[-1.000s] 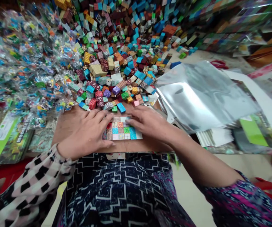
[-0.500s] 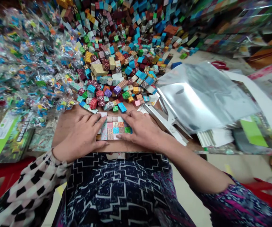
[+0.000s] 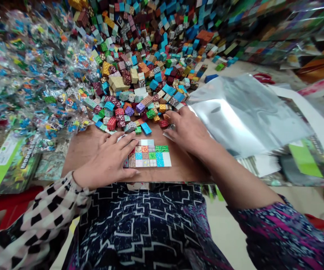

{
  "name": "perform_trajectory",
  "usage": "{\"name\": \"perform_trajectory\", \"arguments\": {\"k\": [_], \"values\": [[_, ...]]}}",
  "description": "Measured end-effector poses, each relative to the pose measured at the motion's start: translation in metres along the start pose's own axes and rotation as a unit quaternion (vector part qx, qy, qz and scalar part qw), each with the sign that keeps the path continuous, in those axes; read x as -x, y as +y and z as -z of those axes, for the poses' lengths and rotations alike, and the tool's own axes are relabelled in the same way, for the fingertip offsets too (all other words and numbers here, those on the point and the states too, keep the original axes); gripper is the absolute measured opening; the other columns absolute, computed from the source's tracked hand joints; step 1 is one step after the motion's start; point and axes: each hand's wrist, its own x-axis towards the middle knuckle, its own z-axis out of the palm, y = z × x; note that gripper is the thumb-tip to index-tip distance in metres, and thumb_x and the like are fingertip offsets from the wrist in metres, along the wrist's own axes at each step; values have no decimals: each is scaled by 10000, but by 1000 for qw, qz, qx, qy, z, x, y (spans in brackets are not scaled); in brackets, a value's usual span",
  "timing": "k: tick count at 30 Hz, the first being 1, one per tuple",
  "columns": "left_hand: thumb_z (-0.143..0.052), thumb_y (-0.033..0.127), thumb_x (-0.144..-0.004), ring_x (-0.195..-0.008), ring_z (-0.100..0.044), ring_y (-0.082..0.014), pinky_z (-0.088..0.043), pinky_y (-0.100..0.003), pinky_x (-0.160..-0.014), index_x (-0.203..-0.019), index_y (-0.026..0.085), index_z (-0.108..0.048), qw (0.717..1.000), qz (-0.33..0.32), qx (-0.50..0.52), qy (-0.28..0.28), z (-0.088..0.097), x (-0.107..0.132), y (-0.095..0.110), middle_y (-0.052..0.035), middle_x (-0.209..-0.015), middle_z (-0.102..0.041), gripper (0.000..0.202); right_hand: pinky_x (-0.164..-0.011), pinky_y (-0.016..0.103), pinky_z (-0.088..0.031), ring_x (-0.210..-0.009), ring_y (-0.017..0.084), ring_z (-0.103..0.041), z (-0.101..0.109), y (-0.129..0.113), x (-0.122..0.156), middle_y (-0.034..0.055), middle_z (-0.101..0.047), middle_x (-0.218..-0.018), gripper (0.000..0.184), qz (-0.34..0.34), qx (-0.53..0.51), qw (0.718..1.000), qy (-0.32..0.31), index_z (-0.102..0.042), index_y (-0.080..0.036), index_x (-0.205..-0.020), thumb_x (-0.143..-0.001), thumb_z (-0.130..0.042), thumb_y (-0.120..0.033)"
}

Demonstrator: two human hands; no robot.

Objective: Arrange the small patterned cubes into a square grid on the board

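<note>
My left hand (image 3: 107,159) lies flat with its fingers spread over the left part of a flat rectangle of small patterned square blocks (image 3: 147,153), covering that end. The visible blocks are blue, green, orange, white and grey, set edge to edge on a brown board (image 3: 150,175). My right hand (image 3: 190,131) is beyond the rectangle's far right corner, at the near edge of a loose block heap (image 3: 150,75). Its thumb and index finger are apart, with a small red block (image 3: 164,123) by the fingertips. No firm grip shows.
Clear bags of small colourful pieces (image 3: 38,75) are heaped at left. A silver plastic sheet or bag (image 3: 249,112) covers papers at right. A green-edged printed package (image 3: 7,161) lies at far left, and red scissor-like handles (image 3: 263,78) lie behind the silver sheet.
My right hand has left the block rectangle and moved up and right to the heap. My left hand has shifted right over the rectangle. The silver metal tool is now mostly out of sight.
</note>
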Motion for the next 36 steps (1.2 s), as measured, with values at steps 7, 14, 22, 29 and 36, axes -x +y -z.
{"name": "perform_trajectory", "arguments": {"k": [7, 14, 22, 29, 36], "values": [[-627, 591, -811, -1348, -382, -367, -253, -560, -1073, -1499, 197, -378, 999, -39, 32, -12, 6, -20, 7, -104, -1591, -368, 831, -719, 360, -377, -853, 251, -515, 0, 1, -10, 147, -586, -947, 332, 78, 11, 996, -38, -710, -150, -1048, -962, -448, -335], [-592, 543, -850, -1259, -450, -347, -271, -560, -1018, -1457, 143, -443, 998, -56, 36, -11, 4, -29, 12, -123, -1493, -506, 742, -693, 349, -321, -843, 238, -526, 15, -2, -4, 130, -628, -960, 323, 120, 53, 990, -44, -723, -198, -1044, -983, -438, -338], [-574, 536, -863, -1246, -456, -353, -282, -558, -1006, -1456, 137, -450, 998, -62, 33, -2, 2, -28, 11, -124, -1485, -515, 725, -690, 336, -329, -790, 207, -535, 19, -11, 14, 96, -629, -903, 276, 173, -3, 977, -121, -746, -216, -1005, -973, -495, -327], [-582, 540, -860, -1258, -450, -358, -274, -564, -1019, -1454, 140, -455, 998, -57, 31, -11, 3, -28, 12, -124, -1496, -503, 727, -739, 312, -412, -823, 199, -552, 7, -1, 14, 95, -615, -945, 308, 181, -84, 971, -130, -711, -224, -1141, -970, -456, -228], [-552, 535, -873, -1290, -422, -355, -277, -544, -1030, -1489, 156, -405, 997, -69, 25, 7, 3, -28, 18, -112, -1567, -409, 738, -787, 319, -461, -894, 211, -578, 12, 3, 12, 109, -635, -1054, 344, 131, -122, 977, -118, -676, -210, -1200, -918, -482, -170]]}}
